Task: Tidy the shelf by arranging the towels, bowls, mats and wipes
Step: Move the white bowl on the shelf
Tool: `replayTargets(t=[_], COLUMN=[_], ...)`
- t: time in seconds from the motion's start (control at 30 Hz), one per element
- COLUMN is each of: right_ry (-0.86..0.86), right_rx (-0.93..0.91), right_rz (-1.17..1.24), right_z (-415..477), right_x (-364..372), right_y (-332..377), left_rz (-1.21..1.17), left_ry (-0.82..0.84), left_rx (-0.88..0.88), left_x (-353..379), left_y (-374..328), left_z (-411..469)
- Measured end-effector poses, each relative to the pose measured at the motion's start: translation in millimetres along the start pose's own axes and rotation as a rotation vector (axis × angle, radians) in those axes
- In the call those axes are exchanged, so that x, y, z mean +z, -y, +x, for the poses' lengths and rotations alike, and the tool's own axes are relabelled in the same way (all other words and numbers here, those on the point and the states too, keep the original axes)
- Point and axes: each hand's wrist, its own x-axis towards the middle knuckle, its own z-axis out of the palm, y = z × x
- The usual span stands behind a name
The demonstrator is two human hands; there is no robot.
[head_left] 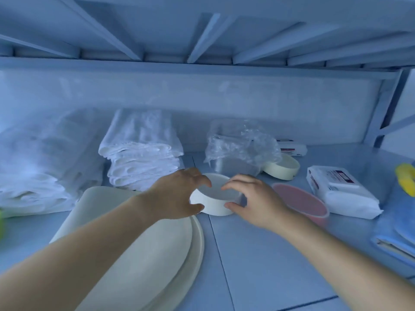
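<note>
Left hand: we have it curled around the left side of the white bowl, thumb on the near wall, fingers over the far rim; it seems to be touching, but we cannot tell how firm the grasp is.
Right hand: it is half open at the right side of the same bowl, fingertips at the rim, thumb close to the near wall.
White bowl: it stands upright in the middle of the shelf, just beyond the cream mats that reach to the front edge.
Neighbours: the pink bowl is just right of our right hand; the cream bowl and a crumpled plastic bag are behind; the folded towels are toward the back left; the wipes pack is toward the right edge.
Risk: if we lift with fingertips only, the smooth bowl may slip and fall on the mats.
Risk: our right wrist may push the pink bowl when we move.
</note>
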Motion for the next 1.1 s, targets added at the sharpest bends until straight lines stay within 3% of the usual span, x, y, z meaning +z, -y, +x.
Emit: replayTargets(t=[0.17,0.33,0.53,0.73,0.9,1.1], right_ry=[0.128,0.155,0.071,-0.068,-0.225,-0.215], right_rx=[-0.04,-0.107,-0.079,-0.117,-0.167,-0.168], right_rz=[-0.157,-0.252,-0.098,0.053,0.04,0.054], right_z=[-7,-7,-10,-13,-17,-17], right_x=[-2,8,9,7,11,11], right_y=[-13,-13,-17,-20,-27,-25], left_rz=[0.08,-0.015,0.059,-0.043,-0.284,-0.623], left_ry=[0.035,-0.134,-0.322,-0.427,-0.564,-0.635], left_rx=[-0.124,-0.246,-0.147,-0.129,-0.198,-0.385], left_x=[29,53,53,47,40,35], left_y=[-27,-43,-44,-46,-45,-48], left_z=[16,17,4,-1,-1,-4])
